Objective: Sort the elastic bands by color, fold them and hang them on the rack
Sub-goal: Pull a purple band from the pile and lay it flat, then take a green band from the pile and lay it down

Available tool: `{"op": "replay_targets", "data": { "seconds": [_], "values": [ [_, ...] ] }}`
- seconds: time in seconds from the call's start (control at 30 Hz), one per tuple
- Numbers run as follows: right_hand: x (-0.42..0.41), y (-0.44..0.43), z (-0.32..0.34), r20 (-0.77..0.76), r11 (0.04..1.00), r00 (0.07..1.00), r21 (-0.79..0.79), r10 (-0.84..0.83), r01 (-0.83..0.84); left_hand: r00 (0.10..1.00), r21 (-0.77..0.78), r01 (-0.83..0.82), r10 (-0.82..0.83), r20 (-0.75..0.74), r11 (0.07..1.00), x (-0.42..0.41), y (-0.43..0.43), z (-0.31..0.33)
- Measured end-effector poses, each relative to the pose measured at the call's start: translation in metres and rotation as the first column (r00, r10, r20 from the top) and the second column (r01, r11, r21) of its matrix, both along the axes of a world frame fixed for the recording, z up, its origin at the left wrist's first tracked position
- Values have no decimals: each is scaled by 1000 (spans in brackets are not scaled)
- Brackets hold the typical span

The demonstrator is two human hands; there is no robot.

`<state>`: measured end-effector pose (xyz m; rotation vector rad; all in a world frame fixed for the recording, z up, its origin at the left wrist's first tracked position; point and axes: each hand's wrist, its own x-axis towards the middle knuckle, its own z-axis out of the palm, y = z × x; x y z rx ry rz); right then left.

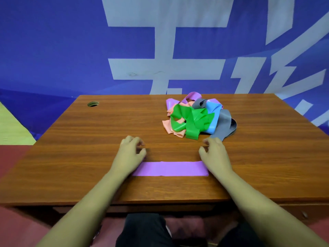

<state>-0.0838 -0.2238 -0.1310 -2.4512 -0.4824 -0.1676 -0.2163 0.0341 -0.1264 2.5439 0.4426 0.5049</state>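
Elastic bands [195, 118] lie in a loose tangle on the wooden surface [89, 139], toward 1 o'clock from its middle. On top is a green band [192, 122]. A peach band [167, 128] sticks out at the heap's 8 o'clock side, a light blue band [212, 111] runs along its 3 o'clock side, and a grey band [223, 120] trails out at 4 o'clock. More purple loops show at the heap's 12 o'clock edge.

Apart from the heap, a purple band [170, 168] lies flat as a straight strip at 6 o'clock on the surface, parallel to the near edge. The left hand [130, 154] is at the strip's 9 o'clock end and the right hand [214, 154] at its 3 o'clock end, each wrist covering a tip of the strip. Both hands have their fingers loosely curled just past the strip toward 12 o'clock and grip nothing.

A round hole [93, 104] sits in the surface at 10 o'clock. Behind hangs a blue banner [53, 50] with large pale characters.
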Motion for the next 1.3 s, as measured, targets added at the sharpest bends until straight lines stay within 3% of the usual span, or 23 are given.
{"op": "replay_targets", "data": {
  "seconds": [0.17,0.3,0.47,0.57,0.67,0.93,1.3],
  "values": [
    [31,28,16,-75,999,997,-54,-9,5,989,-53,149,-149,6,987,70,-33,22],
    [53,45,9,-239,988,968,113,-78,108,984,-167,172,-176,-12,971,117,-60,25],
    [64,49,3,-386,905,922,387,-19,180,984,-380,112,-157,-88,918,151,-74,3],
    [66,45,20,-371,863,924,493,91,113,994,-554,89,-111,-5,828,156,-76,1],
    [70,40,50,-292,829,936,559,196,0,981,-748,181,-70,178,638,155,-77,21],
    [69,41,145,-97,694,951,706,292,-141,894,-647,390,-102,436,655,151,-65,127],
    [51,45,204,-99,661,946,738,308,-137,908,-422,375,-236,346,825,122,-54,183]
  ]
}}
